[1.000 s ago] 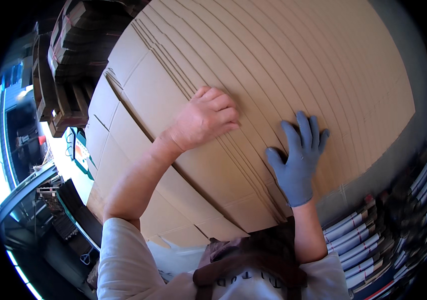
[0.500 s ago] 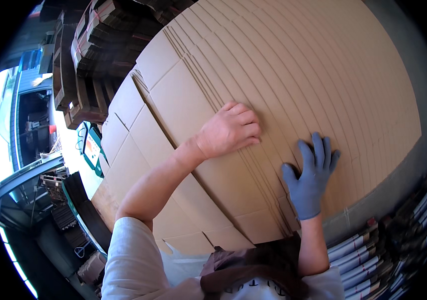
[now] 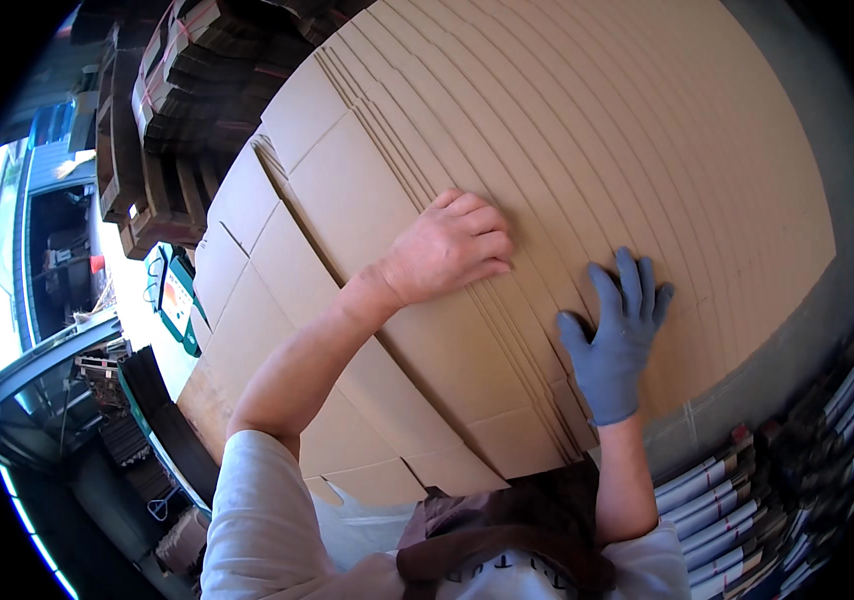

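Overhead, the single head view looks down on a broad stack of flattened cardboard sheets (image 3: 587, 130) that fills the middle of the picture and runs up toward one o'clock, their staggered edges showing as fine parallel lines. The left hand (image 3: 452, 250), bare, lies on the stack just left of centre; its fingers are curled, the tips hooked over a sheet edge that runs from eleven o'clock down to five o'clock, though whether they actually pinch a sheet cannot be told. Its forearm comes up from seven o'clock out of a pale sleeve (image 3: 257, 520). The right hand (image 3: 615, 340), in a blue-grey glove, rests at about four o'clock from the left hand and well apart from it. That palm is flat on the cardboard with the fingers spread and straight, gripping nothing, pointing toward twelve o'clock.

At ten o'clock from the left hand stands a wooden pallet (image 3: 142, 190) carrying dark bundled cardboard (image 3: 212, 70). Toward nine o'clock, just off the stack's edge, a green and white machine part (image 3: 175, 295) shows on a pale floor. Down at four o'clock, against the rim, more flat packs (image 3: 747, 510) stand on edge in rows, grey and white. A grey floor strip (image 3: 747, 390) lies between them and the stack.
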{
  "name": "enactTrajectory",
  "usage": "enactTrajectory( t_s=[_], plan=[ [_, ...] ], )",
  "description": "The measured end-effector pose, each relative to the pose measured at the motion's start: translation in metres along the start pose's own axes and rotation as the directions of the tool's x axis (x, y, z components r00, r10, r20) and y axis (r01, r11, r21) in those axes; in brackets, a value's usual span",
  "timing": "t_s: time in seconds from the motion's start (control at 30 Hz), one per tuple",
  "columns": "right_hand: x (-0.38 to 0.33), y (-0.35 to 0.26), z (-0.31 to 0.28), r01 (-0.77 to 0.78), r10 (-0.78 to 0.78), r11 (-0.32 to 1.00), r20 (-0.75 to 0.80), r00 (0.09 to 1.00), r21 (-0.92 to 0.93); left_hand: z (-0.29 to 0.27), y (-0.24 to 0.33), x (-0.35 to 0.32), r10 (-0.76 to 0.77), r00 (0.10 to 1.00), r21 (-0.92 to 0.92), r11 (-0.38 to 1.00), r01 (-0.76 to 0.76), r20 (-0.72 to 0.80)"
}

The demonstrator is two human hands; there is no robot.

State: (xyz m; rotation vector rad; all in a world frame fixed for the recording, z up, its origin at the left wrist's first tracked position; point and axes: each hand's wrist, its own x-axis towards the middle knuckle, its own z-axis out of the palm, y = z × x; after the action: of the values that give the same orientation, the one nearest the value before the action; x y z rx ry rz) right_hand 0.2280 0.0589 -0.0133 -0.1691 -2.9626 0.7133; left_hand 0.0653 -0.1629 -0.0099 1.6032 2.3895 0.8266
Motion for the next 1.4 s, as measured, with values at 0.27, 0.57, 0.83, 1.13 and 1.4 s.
enactTrajectory(
  t_s=[0.27, 0.57, 0.83, 1.13, 1.4],
  plan=[
    [0.002, -0.018, -0.001, 0.007, -0.007, 1.0, -0.016, 1.0, 0.009, 0.001, 0.0, 0.001, -0.02, 1.0, 0.011, 1.0, 0.02, 0.006],
    [0.007, -0.027, 0.011, 0.06, -0.061, 0.997, -0.008, 0.998, -0.047, -0.007, 0.001, -0.013, -0.015, 1.0, 0.048, 0.999, 0.016, -0.027],
    [0.008, -0.031, 0.013, 0.066, -0.065, 0.996, 0.018, 0.998, -0.058, -0.014, -0.01, -0.015, -0.015, 0.999, 0.044, 0.999, 0.013, 0.046],
    [-0.016, -0.012, -0.02, -0.003, 0.006, 0.994, -0.033, 0.999, 0.111, -0.006, -0.018, -0.013, 0.034, 0.999, 0.045, 0.998, -0.034, 0.009],
    [-0.166, 0.001, -0.083, -0.59, 0.498, 0.795, 0.403, 0.768, 0.141, -0.011, -0.008, -0.006, -0.036, 0.999, 0.002, 0.999, 0.036, 0.008]
  ],
)
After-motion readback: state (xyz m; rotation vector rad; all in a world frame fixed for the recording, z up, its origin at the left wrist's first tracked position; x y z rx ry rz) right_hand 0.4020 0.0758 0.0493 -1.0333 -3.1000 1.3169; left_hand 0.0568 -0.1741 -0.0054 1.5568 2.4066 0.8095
